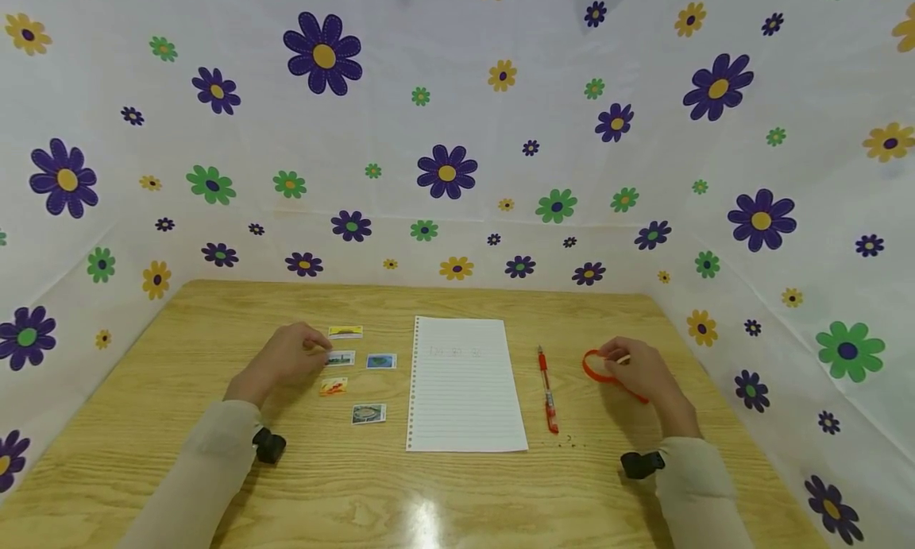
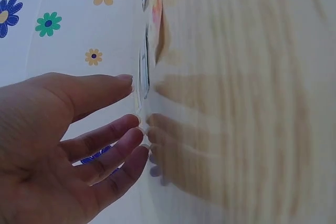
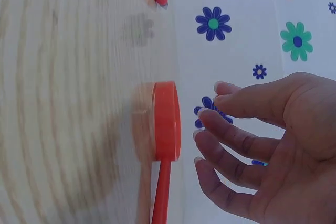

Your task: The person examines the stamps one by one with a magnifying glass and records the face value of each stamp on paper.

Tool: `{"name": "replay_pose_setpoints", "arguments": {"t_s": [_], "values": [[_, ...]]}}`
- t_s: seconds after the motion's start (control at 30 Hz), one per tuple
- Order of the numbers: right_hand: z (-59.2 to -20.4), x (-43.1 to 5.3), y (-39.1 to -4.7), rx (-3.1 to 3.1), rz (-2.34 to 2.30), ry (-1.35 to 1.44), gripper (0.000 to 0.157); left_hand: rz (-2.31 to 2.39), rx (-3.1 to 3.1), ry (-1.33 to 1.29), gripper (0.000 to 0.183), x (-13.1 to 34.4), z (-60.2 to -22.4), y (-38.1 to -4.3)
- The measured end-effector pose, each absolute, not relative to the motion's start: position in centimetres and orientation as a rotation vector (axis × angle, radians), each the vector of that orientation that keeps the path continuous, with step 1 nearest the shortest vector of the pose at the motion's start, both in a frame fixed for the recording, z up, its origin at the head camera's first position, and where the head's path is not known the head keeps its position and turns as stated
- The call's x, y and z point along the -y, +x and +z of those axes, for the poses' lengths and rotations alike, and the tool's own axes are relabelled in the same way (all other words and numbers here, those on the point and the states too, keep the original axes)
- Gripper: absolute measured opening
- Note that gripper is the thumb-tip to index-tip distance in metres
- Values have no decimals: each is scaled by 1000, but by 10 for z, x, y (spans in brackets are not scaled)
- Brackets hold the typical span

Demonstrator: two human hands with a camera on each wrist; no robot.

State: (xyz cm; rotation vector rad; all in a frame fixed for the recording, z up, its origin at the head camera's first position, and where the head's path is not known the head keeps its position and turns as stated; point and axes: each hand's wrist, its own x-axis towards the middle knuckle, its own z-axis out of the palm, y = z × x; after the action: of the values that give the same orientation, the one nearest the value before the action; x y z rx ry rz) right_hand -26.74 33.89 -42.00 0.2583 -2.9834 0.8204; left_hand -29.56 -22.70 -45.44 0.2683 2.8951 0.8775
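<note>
This looks like a reaching step: the right hand (image 1: 643,368) hangs above the red, round-rimmed plastic magnifying glass (image 3: 167,121) on the surface (image 1: 536,497), fingers bent, apart; grasping it would call for lowering. The left hand (image 1: 287,355), thumb and fingers parted, is at a small white-bordered, rectangular paper stamp (image 1: 342,358), contact unclear.

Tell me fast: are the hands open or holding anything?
Left hand: open, beside a stamp, contact unclear.
Right hand: open, near the red magnifying glass, holding nothing.
</note>
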Motion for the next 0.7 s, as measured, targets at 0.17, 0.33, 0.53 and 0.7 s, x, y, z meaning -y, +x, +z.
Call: {"name": "replay_pose_setpoints", "arguments": {"t_s": [0.17, 0.33, 0.53, 0.7], "values": [[-421, -321, -270, 2988, 847, 352, 15, 893, -2921, 378, 23, 220, -453, -293], [-420, -301, -275, 3023, 844, 472, 16, 841, -2926, 511, 32, 201, -449, -286], [-420, -278, -280, 3076, 833, 552, 17, 753, -2898, 660, 41, 173, -446, -271], [-418, -263, -283, 3164, 792, 530, 21, 669, -2831, 803, 45, 152, -448, -258]]}}
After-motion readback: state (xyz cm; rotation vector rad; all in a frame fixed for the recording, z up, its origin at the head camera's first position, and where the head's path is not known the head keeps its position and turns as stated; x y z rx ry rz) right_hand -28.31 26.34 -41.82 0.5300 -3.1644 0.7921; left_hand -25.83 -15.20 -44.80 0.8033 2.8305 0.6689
